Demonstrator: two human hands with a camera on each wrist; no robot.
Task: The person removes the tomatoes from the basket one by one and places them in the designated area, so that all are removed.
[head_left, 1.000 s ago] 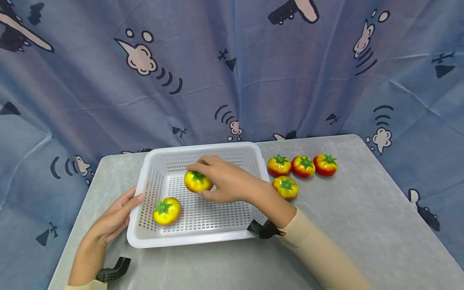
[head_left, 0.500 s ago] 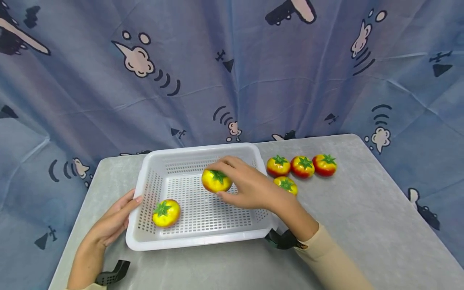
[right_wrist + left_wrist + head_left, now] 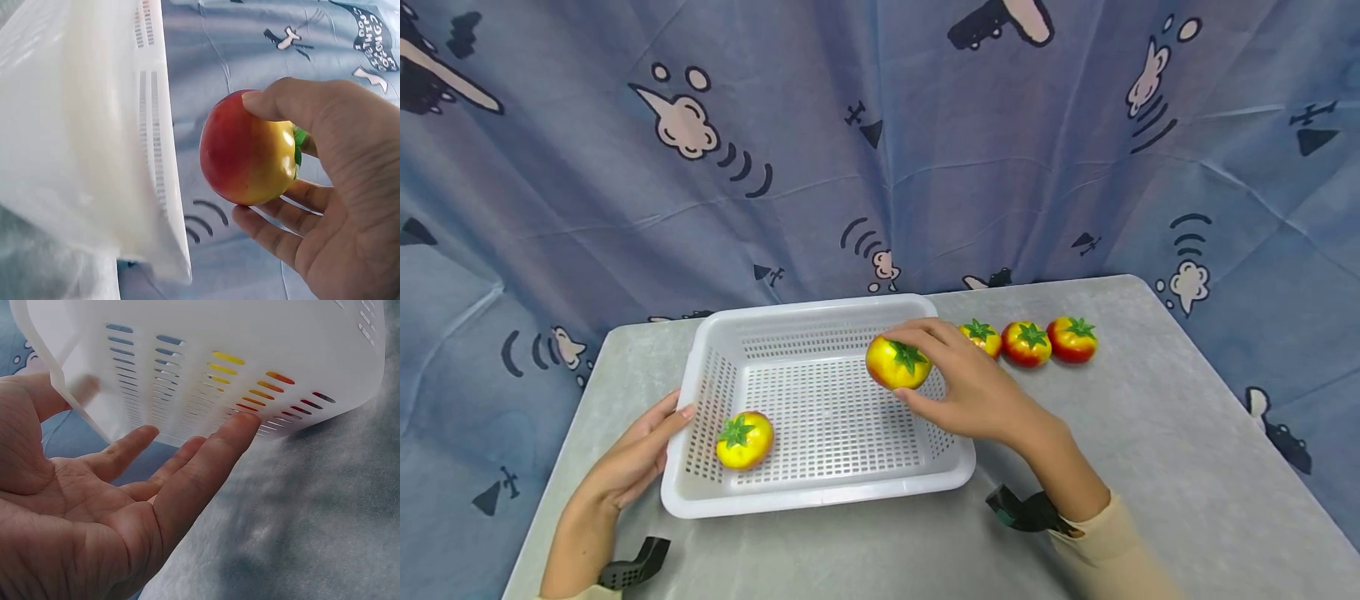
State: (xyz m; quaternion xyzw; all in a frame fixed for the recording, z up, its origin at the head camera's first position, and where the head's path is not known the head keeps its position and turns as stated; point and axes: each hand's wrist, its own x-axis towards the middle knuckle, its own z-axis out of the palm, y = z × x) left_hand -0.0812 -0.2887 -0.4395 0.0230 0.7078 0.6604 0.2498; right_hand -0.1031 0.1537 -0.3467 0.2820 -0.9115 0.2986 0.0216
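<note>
My right hand (image 3: pixel 977 387) holds a yellow-and-red tomato (image 3: pixel 893 367) with a green leafy top, raised over the right end of a white perforated plastic basket (image 3: pixel 820 497). Thumb and fingers pinch the tomato (image 3: pixel 240 150) from opposite sides in the right wrist view, clear of the basket wall. At the basket's left end, my left hand (image 3: pixel 636 454) grips the rim. Its thumb lies over the edge, and the fingers (image 3: pixel 200 475) are against or close to the outer wall. Another tomato (image 3: pixel 745 442) sits inside the basket, at the left.
Right of the basket, a row of three tomatoes (image 3: pixel 1028 344) stands on the grey table (image 3: pixel 1150 467); my right hand partly covers the nearest one. A blue patterned curtain (image 3: pixel 820 167) hangs behind the table's far edge.
My right hand has carried the tomato rightward, from the basket's middle to its right end. It now hides the fourth tomato on the table. The left hand has stayed on the rim.
</note>
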